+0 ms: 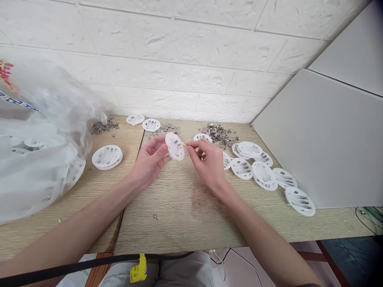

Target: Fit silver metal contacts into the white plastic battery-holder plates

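My left hand grips a white round plastic battery holder, held tilted above the wooden table. Close beside it on the right, my right hand has its fingertips pinched together near the holder's edge; what they pinch is too small to make out. Both hands hover over the middle of the table.
Several white round holders lie in a row to the right, one more to the left, two at the back. Piles of small metal clips sit near the wall. A large clear plastic bag with holders fills the left.
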The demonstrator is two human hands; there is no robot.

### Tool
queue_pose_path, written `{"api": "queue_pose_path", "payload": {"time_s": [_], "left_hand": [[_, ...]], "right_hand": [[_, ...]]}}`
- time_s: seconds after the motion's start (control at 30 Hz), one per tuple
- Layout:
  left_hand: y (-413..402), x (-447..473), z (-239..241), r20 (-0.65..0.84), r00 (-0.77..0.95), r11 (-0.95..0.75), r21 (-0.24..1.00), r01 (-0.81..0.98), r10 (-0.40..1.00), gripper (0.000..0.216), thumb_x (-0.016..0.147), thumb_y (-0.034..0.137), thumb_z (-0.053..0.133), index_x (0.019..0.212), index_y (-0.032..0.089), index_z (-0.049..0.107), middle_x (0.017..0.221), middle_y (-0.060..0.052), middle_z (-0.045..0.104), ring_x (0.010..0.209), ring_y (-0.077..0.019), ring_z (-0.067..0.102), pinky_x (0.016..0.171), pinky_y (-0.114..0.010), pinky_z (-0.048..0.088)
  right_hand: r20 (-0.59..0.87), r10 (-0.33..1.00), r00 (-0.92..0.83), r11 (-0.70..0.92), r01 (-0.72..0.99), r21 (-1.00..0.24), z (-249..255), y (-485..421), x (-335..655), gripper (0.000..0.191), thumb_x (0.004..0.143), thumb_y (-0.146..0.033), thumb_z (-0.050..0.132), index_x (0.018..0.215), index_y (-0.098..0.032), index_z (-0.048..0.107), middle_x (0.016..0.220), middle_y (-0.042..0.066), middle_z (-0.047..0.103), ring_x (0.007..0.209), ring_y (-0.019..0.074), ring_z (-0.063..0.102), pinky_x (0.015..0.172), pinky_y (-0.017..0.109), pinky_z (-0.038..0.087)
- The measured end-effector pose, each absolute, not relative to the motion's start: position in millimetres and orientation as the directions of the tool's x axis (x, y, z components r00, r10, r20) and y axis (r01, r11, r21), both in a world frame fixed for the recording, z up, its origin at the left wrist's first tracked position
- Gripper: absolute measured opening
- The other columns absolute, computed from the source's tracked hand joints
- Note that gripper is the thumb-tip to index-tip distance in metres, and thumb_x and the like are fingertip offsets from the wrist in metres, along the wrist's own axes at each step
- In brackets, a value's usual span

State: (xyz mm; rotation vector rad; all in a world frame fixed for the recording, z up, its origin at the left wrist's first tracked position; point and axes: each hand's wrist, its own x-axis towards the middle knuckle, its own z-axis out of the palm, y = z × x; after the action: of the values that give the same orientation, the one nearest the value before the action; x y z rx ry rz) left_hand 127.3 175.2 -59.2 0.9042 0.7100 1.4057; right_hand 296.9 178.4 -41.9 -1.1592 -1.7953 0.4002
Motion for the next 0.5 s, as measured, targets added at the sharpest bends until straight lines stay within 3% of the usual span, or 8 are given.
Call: {"api": "queue_pose_path", "payload": {"time_s": [0.5], "left_hand": [[172.5,130.1,-59.0,0.107,0.046,-0.073,0.883,-0.463,0.993,0.037,0.069,0.039,0.081,0.099,0.023,0.067,0.111,-0.005,0.068,0.109,-0.0227,0.063,0.093,-0.039,0.053]], "right_hand": [[0.506,0.85,-0.147,0.484,0.596,-0.641,-43.3,177.4,296.9,0.017,0.089,-0.018,0.057,0.092,-0.018,0.073,0.08,0.003,0.068,0.06,0.0103,0.053,0.057,0.024,0.04]]}}
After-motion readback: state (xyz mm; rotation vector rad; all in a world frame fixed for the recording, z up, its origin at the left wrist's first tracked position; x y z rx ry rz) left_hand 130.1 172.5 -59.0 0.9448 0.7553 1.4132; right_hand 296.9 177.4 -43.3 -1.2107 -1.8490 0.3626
